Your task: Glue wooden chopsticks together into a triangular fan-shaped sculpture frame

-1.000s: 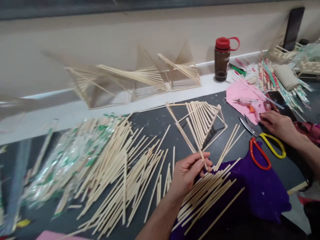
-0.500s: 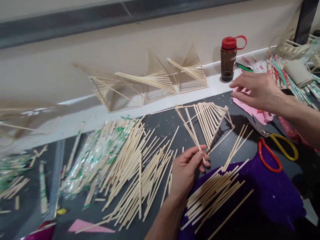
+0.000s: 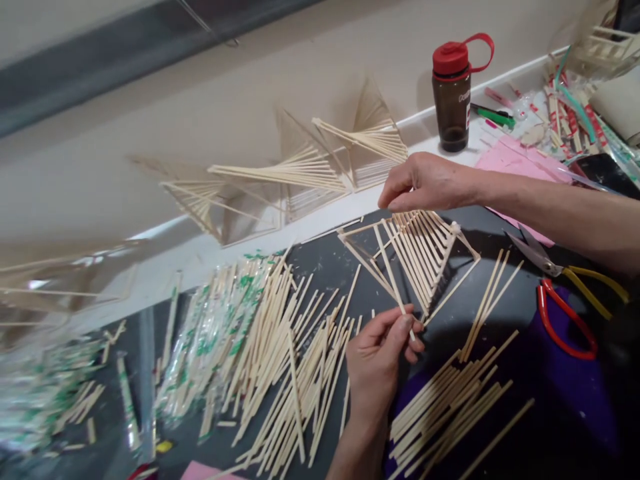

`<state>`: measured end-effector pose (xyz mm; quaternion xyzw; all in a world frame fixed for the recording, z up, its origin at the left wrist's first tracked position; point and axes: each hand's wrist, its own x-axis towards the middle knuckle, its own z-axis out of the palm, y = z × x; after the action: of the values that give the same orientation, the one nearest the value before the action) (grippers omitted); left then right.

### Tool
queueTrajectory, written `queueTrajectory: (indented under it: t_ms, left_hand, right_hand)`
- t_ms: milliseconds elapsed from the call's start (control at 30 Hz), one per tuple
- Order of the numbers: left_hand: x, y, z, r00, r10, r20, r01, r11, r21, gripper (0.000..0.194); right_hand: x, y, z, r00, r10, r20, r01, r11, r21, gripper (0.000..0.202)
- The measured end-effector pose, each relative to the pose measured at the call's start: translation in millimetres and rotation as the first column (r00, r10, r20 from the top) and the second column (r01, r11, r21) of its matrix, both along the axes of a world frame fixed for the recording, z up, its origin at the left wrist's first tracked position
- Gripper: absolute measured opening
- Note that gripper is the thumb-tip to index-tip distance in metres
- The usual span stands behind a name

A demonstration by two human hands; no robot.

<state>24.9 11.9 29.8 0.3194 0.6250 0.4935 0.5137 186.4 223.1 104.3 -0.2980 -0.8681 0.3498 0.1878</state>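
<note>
My left hand (image 3: 377, 360) pinches the lower end of a pale wooden chopstick (image 3: 390, 270), which slants up across a small frame built of chopsticks (image 3: 417, 260). A row of closely spaced sticks forms a twisted face on that frame. Above its back edge hovers my right hand (image 3: 425, 183), its fingers curled and drawn together; whatever may be between the fingertips is hidden. Loose chopsticks (image 3: 450, 400) lie on a dark purple cloth (image 3: 565, 373) right of my left wrist. Scissors (image 3: 555, 273) with red and yellow handles rest under my right forearm.
A larger pile of loose chopsticks (image 3: 300, 373) and green-printed wrapped ones (image 3: 210, 327) covers the left side. Finished-looking twisted stick structures (image 3: 280, 177) stand along the wall ledge. A red-lidded bottle (image 3: 451, 100) stands behind; pink paper (image 3: 515, 163) lies at right.
My right hand has moved left from over the pink paper to above the frame's back edge, its fingers drawing together. My left hand still holds the chopstick. The view has tilted.
</note>
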Motion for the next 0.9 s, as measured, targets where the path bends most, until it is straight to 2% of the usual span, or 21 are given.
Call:
queueTrajectory:
  t_ms: [233,467,900]
  left_hand:
    - [1.4,4.6,1.9,0.996,0.049,-0.074,-0.053,0.997,-0.058,0.027]
    - [3.0,4.1,0.7,0.989,0.051,-0.135,-0.056,0.998,-0.036,0.024]
    - [4.8,6.2,-1.0,0.990,0.054,-0.133,-0.061,0.997,-0.046,0.024]
  right_hand:
    - [-12.2,6.8,-15.6,0.992,0.114,-0.052,-0.116,0.993,-0.033,0.025]
    - [-18.2,12.5,-32.4,0.979,0.165,-0.119,-0.173,0.983,-0.056,0.026]
    - [-19.5,15.4,-42.4,0.980,0.137,-0.144,-0.148,0.987,-0.066,0.025]
